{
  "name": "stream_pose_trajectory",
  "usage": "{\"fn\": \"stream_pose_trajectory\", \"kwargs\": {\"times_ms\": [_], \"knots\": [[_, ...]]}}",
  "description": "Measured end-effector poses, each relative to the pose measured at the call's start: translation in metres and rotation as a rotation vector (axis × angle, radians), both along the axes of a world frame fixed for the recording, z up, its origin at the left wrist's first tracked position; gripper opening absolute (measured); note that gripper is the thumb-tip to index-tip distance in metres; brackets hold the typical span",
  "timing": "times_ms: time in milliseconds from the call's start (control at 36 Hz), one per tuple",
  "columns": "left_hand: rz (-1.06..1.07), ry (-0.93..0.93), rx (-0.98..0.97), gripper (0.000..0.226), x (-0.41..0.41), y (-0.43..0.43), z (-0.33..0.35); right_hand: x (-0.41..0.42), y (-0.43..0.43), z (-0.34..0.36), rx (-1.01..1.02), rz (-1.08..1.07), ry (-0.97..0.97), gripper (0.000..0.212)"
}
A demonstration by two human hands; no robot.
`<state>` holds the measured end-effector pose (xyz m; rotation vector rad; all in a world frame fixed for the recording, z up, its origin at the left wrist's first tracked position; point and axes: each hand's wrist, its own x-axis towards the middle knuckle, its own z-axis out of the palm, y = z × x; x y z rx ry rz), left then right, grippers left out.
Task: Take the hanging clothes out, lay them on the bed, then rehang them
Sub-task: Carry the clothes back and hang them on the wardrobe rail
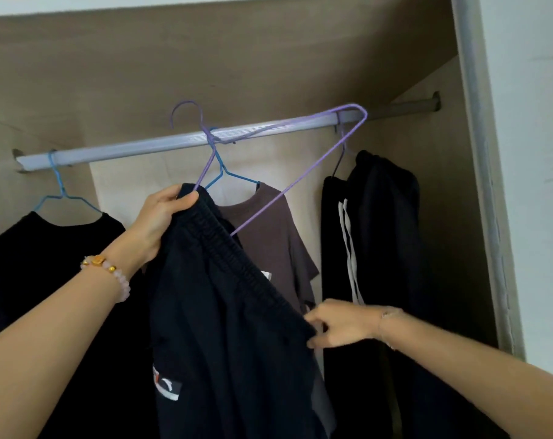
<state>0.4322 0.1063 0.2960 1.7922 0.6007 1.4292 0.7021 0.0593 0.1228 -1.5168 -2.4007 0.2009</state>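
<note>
Open wardrobe with one pale hanging rail running across its upper part. Contents, four garments: a black top at left, a brown T-shirt at centre, black trousers with white side stripes at right, and, in front of the T-shirt, a dark navy garment with an elastic waistband held by the person. Hangers, four: two blue, the left blue hanger carrying the black top and the centre blue hanger carrying the T-shirt; a thin hanger bearing the striped trousers; and a purple hanger, steeply tilted, its hook above the rail and one corner crossing it. The left hand, fingers curled, grips the upper end of the navy waistband where the purple hanger enters it. The right hand pinches the lower end of the waistband. A beaded bracelet circles the left wrist.
</note>
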Motion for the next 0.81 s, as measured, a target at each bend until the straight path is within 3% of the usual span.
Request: {"fn": "stream_pose_trajectory", "kwargs": {"times_ms": [111, 278, 333, 389, 444, 528, 611, 806], "knots": [[-0.004, 0.026, 0.001, 0.030, -0.016, 0.000, -0.007, 0.040, -0.004, 0.007, -0.079, -0.108, -0.324, 0.028], [-0.012, 0.066, 0.005, 0.037, -0.017, -0.007, -0.013, 0.026, -0.006, -0.018, -0.118, -0.028, -0.430, 0.026], [-0.005, 0.087, 0.008, 0.029, -0.017, -0.006, -0.013, 0.019, -0.008, -0.023, -0.119, -0.024, -0.486, 0.029], [0.003, 0.141, 0.007, 0.016, -0.021, -0.006, -0.015, 0.023, -0.008, -0.015, -0.033, -0.082, -0.589, 0.031], [0.019, 0.204, 0.002, 0.010, -0.029, -0.004, -0.016, 0.038, -0.007, 0.001, 0.193, -0.220, -0.690, 0.030], [0.090, 0.295, 0.017, 0.015, -0.048, 0.000, -0.020, 0.064, -0.011, 0.034, 0.485, -0.437, -0.595, 0.028], [0.148, 0.380, 0.048, 0.015, -0.063, 0.001, -0.025, 0.070, -0.014, 0.060, 0.652, -0.525, -0.465, 0.029], [0.152, 0.315, 0.063, 0.027, -0.073, 0.004, -0.037, 0.071, -0.025, 0.084, 0.634, -0.525, -0.220, 0.014]]}}
